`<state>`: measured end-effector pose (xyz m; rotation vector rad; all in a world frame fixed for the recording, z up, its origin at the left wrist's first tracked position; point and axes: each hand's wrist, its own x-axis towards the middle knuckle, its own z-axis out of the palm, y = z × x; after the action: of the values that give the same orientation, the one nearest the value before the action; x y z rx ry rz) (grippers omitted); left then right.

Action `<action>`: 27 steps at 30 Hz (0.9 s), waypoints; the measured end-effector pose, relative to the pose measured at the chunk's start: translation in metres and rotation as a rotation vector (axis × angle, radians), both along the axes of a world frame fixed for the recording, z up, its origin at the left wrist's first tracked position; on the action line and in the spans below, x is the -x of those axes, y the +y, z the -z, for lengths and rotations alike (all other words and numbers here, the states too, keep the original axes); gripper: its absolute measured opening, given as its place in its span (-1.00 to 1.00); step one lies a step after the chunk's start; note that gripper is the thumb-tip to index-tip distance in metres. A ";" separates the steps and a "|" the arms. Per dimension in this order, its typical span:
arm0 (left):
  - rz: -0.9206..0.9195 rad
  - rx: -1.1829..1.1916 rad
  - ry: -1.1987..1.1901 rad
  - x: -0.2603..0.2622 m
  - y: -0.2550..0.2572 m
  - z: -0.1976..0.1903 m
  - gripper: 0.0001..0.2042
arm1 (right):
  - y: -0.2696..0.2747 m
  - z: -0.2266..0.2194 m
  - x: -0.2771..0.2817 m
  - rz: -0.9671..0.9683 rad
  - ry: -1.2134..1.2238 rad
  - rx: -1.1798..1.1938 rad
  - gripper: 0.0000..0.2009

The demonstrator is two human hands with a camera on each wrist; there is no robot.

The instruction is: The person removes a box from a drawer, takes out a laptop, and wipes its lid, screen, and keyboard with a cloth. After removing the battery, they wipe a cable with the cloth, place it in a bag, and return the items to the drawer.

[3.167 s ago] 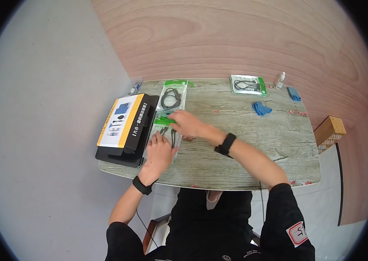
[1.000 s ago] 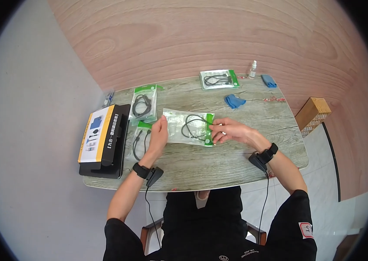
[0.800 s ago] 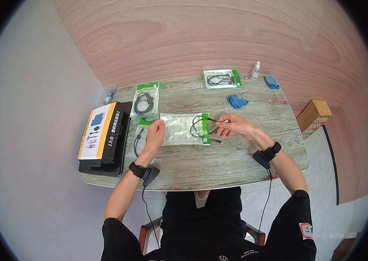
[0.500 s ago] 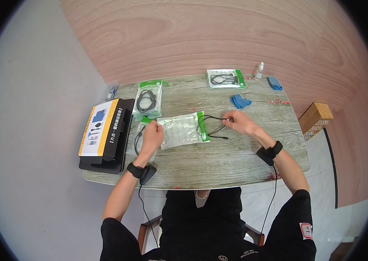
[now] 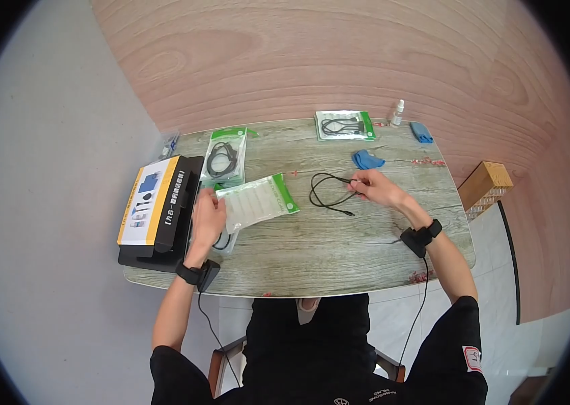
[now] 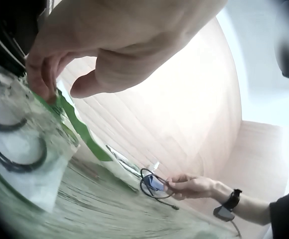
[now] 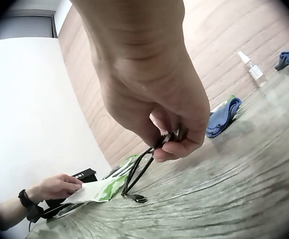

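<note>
The right hand (image 5: 378,190) pinches a black cable (image 5: 325,202) just over the table, right of centre; one plug end hangs free near the wood in the right wrist view. An emptied clear bag with a green top (image 5: 254,202) is held at its left end by the left hand (image 5: 208,217). Beneath that bag and hand lies another bagged cable (image 5: 223,241), partly covered. In the left wrist view the left hand (image 6: 109,50) has its fingers curled at the bag edge, above the bagged cable (image 6: 15,144).
A black, yellow and white box (image 5: 157,202) stands at the left. Bagged cables (image 5: 224,158) lie behind the left hand, more bagged cables (image 5: 344,126) at the back. Blue cloths (image 5: 368,160) and a spray bottle (image 5: 397,113) are at the back right.
The right hand has drawn the cable out of the green-topped bag. The left hand has moved left with the bag, leaving a gap between bag and cable.
</note>
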<state>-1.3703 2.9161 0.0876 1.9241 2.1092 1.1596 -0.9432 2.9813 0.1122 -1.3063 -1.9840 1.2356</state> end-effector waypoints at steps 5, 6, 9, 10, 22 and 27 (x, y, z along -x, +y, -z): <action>0.288 -0.167 0.179 -0.031 -0.008 -0.035 -0.58 | -0.009 -0.009 0.010 -0.068 0.018 -0.032 -0.76; 0.391 0.010 0.029 -0.045 -0.008 -0.044 -0.56 | -0.010 -0.012 0.014 -0.083 0.055 -0.004 -0.76; 0.635 0.393 -0.326 -0.087 0.007 -0.059 -0.57 | -0.008 -0.015 0.023 -0.116 0.132 0.091 -0.77; 0.688 0.524 -0.373 -0.095 0.016 -0.062 -0.60 | -0.007 -0.016 0.023 -0.118 0.153 0.122 -0.77; 0.749 0.759 -0.849 -0.128 0.043 -0.063 -0.67 | -0.007 -0.008 0.011 -0.197 0.105 0.006 -0.79; 0.806 0.767 -0.810 -0.124 0.052 -0.061 -0.64 | 0.005 -0.001 0.008 -0.174 -0.017 -0.290 -0.78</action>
<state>-1.2462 2.9680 0.1491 1.3348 0.9539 0.6173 -0.9509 2.9864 0.1134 -1.0247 -2.2289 0.9653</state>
